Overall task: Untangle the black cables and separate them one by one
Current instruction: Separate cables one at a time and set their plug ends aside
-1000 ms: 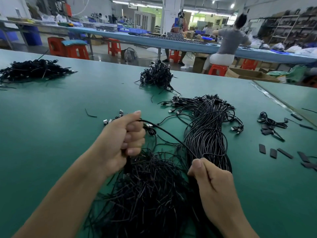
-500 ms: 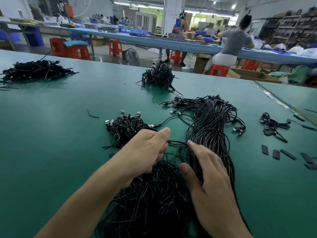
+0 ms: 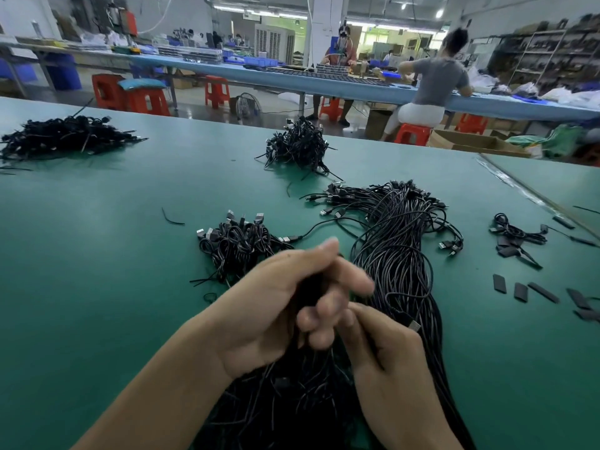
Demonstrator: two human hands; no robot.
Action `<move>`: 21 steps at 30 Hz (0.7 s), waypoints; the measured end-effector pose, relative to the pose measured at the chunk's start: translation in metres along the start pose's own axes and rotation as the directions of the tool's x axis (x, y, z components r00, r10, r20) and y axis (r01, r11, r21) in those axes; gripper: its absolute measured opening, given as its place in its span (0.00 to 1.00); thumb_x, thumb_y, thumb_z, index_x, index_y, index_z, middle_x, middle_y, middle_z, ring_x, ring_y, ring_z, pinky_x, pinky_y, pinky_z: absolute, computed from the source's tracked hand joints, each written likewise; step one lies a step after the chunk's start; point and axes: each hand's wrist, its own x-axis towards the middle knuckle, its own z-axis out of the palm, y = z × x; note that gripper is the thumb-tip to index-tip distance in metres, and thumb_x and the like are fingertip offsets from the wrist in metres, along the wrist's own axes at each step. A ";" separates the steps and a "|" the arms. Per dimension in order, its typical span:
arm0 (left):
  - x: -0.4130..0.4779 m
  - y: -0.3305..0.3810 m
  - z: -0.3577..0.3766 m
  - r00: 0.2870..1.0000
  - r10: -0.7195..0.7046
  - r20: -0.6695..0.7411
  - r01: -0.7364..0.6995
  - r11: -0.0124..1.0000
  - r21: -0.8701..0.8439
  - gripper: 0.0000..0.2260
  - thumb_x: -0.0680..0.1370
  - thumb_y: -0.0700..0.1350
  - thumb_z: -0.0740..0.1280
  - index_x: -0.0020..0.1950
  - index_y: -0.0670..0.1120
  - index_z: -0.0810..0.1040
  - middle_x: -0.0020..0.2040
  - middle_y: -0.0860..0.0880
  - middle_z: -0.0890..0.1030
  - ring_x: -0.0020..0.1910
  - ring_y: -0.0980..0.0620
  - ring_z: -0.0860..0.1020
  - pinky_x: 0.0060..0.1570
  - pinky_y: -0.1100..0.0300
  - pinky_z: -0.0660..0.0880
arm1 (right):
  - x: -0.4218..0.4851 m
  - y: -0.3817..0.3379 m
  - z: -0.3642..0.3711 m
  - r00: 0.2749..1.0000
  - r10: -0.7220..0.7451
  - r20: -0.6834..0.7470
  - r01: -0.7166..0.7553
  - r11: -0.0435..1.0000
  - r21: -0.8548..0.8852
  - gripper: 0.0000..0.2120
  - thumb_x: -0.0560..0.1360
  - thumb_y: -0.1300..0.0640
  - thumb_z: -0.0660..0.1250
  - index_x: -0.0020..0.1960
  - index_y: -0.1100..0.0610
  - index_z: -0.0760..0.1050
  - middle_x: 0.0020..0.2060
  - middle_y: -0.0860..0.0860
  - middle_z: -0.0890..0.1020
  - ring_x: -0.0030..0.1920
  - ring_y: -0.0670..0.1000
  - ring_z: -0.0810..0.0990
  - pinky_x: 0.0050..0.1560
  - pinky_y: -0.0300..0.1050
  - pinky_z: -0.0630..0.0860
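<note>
A big tangle of black cables [image 3: 394, 254] runs down the middle of the green table [image 3: 97, 254], from plug ends at the top to a dense heap [image 3: 285, 404] under my wrists. My left hand [image 3: 276, 306] is lifted over the heap, blurred, its fingers curled around a dark bunch of cables. Beside it and touching its fingertips, my right hand [image 3: 386, 358] pinches a thin cable. A small coiled pile with silver plugs [image 3: 235, 243] lies just beyond my left hand.
Two more black cable piles lie farther off, one at far left [image 3: 65, 136] and one at centre back [image 3: 300, 146]. A small cable bundle [image 3: 516, 233] and flat black strips [image 3: 519, 290] lie on the right. Beyond the table, a person on a red stool [image 3: 412, 133] sits at another bench.
Both hands have pulled back toward me and risen off the pile. My left hand has closed around a bunch of cables, and my right hand went from spread flat to pinching a cable.
</note>
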 end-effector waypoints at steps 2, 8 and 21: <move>0.005 -0.002 -0.005 0.985 0.136 -0.107 -0.145 0.986 -0.084 0.20 0.79 0.54 0.62 0.51 0.42 0.87 0.36 0.49 0.83 0.31 0.56 0.80 0.35 0.62 0.79 | -0.002 -0.002 0.003 1.000 0.007 0.024 -0.006 0.999 -0.052 0.10 0.80 0.48 0.61 0.44 0.39 0.79 0.33 0.31 0.77 0.32 0.36 0.75 0.32 0.26 0.64; 0.015 -0.017 -0.013 0.792 0.482 -0.373 -0.277 0.830 0.485 0.19 0.80 0.54 0.60 0.58 0.43 0.83 0.52 0.46 0.86 0.54 0.48 0.85 0.54 0.57 0.81 | -0.005 -0.011 0.004 0.997 -0.067 0.047 0.073 0.988 -0.133 0.15 0.77 0.41 0.60 0.45 0.49 0.80 0.30 0.35 0.75 0.30 0.38 0.73 0.32 0.32 0.64; 0.001 -0.010 0.000 0.947 -0.125 -0.297 0.306 0.637 0.707 0.24 0.85 0.54 0.55 0.33 0.50 0.78 0.23 0.55 0.75 0.20 0.60 0.66 0.23 0.66 0.66 | -0.003 -0.001 -0.005 0.983 0.088 -0.162 -0.047 0.969 0.242 0.08 0.68 0.47 0.74 0.39 0.49 0.77 0.31 0.49 0.80 0.31 0.45 0.77 0.31 0.38 0.73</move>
